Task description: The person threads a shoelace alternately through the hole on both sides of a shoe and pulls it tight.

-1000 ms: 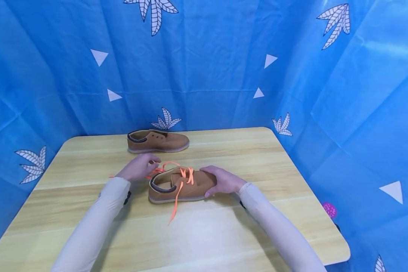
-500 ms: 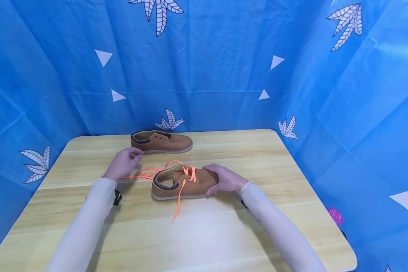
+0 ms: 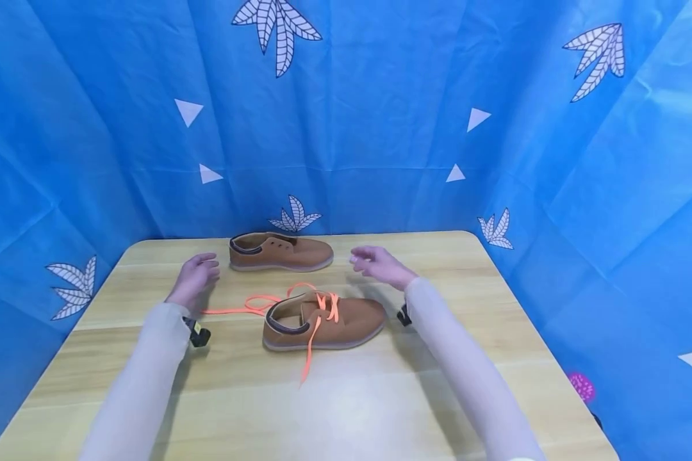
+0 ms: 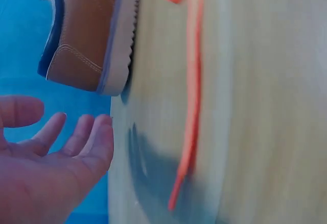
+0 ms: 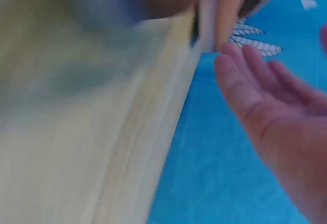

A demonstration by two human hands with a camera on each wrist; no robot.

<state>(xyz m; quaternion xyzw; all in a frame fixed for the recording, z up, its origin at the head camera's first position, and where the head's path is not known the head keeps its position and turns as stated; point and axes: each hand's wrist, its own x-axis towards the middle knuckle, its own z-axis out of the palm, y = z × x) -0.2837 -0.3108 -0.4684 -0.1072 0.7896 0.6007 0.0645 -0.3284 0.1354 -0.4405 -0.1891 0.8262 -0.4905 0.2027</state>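
Two brown lace-up shoes lie on the wooden table with toes to the right. The far shoe (image 3: 282, 252) has bare eyelets. An orange lace (image 3: 309, 349) is threaded through the near shoe (image 3: 352, 323); one end hangs over its near side, the other trails left across the table. My left hand (image 3: 195, 276) is just left of the far shoe's heel, fingers relaxed; the left wrist view shows nothing in it, with the lace's loose end (image 4: 191, 106) lying close by. My right hand (image 3: 380, 264) hovers right of the far shoe's toe, fingers loosely bent and holding nothing.
The light wooden table (image 3: 254, 410) has rounded far corners. A blue patterned curtain (image 3: 380, 128) hangs behind it and along both sides. A black wrist device (image 3: 198, 333) is strapped under the left sleeve.
My right hand has let go of the near shoe's toe and moved up toward the far shoe. My left hand has moved left, away from the near shoe and the lace.
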